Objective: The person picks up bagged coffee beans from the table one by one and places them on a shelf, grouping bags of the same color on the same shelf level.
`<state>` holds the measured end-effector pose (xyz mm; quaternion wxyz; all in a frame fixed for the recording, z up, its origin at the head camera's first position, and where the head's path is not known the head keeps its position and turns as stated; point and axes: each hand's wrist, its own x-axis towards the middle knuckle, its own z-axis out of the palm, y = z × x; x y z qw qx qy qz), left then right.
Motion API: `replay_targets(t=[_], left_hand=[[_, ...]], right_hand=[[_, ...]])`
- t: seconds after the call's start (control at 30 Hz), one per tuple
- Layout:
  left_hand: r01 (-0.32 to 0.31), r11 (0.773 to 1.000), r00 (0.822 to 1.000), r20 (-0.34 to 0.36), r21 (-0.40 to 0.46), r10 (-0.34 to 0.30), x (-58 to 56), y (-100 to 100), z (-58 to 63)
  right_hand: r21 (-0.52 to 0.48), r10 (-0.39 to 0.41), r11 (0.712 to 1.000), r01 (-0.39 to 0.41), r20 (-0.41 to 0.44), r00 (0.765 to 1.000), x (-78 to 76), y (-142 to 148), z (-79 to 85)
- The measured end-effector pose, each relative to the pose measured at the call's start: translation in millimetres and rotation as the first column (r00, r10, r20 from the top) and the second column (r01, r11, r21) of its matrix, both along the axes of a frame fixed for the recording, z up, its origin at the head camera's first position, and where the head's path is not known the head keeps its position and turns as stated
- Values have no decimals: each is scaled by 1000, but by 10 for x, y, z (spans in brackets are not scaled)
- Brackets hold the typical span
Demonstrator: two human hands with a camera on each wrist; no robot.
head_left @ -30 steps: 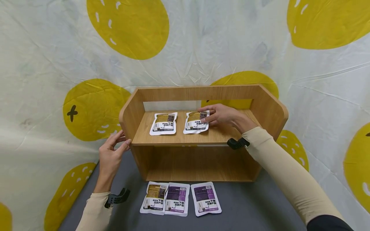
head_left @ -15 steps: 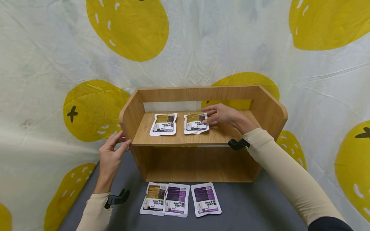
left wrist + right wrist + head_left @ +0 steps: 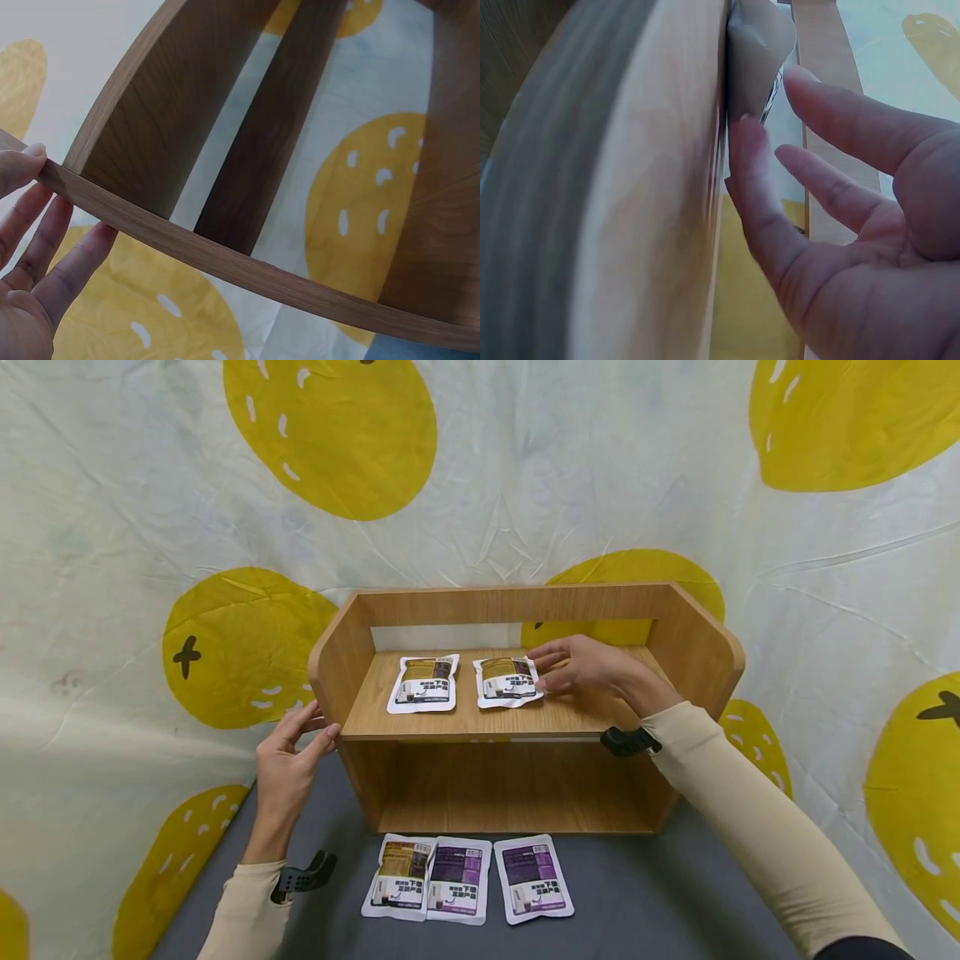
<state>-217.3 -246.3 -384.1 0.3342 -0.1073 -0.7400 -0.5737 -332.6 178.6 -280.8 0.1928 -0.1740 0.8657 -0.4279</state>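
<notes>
A two-tier wooden shelf (image 3: 480,727) stands on the dark grey table. On its upper board lie two white-edged brown pouches, the left pouch (image 3: 424,683) and the right pouch (image 3: 504,683). My right hand (image 3: 588,667) is at the right pouch's right edge, fingers spread and slightly bent; in the right wrist view the fingertips reach the pouch's silvery end (image 3: 757,60), and contact is hard to tell. My left hand (image 3: 288,760) holds the shelf's left side panel between thumb and fingers, as the left wrist view shows at the panel's edge (image 3: 172,244).
In front of the shelf, a brown pouch (image 3: 400,877) and a purple pouch (image 3: 457,878) lie side by side, with another purple pouch (image 3: 534,878) to their right. A white curtain with yellow fruit prints (image 3: 600,468) hangs behind and on both sides.
My right hand has drawn back slightly to the right, coming off the face of the right pouch, which has shifted a little left. The left hand keeps its place.
</notes>
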Motion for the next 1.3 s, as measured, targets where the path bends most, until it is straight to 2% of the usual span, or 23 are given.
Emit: replay_targets(t=[0.17, 0.33, 0.57, 0.73, 1.0, 1.3], left_hand=[[-2, 1000, 1000, -2, -5, 2, -2, -8, -4], [-5, 1000, 1000, -12, -6, 5, -2, -6, -9], [1, 1000, 1000, -12, -5, -1, -13, -12, -25], [3, 1000, 1000, -19, -5, -3, -19, -19, -42], [16, 1000, 1000, -13, 6, -16, -20, -27, -52], [26, 1000, 1000, -5, 10, -26, -16, -20, -40]], right_hand=[[-3, 6, 1000, -6, -7, 1000, 49, 22, -13], [12, -24, 1000, 24, -52, 998, 110, 75, -9], [-57, -18, 998, 11, -116, 993, 260, 156, 20], [-65, -20, 998, 9, -175, 984, 398, 171, 21], [-134, 20, 990, -46, -192, 981, 561, 142, -16], [-149, 57, 985, -93, -228, 972, 747, 39, -138]])
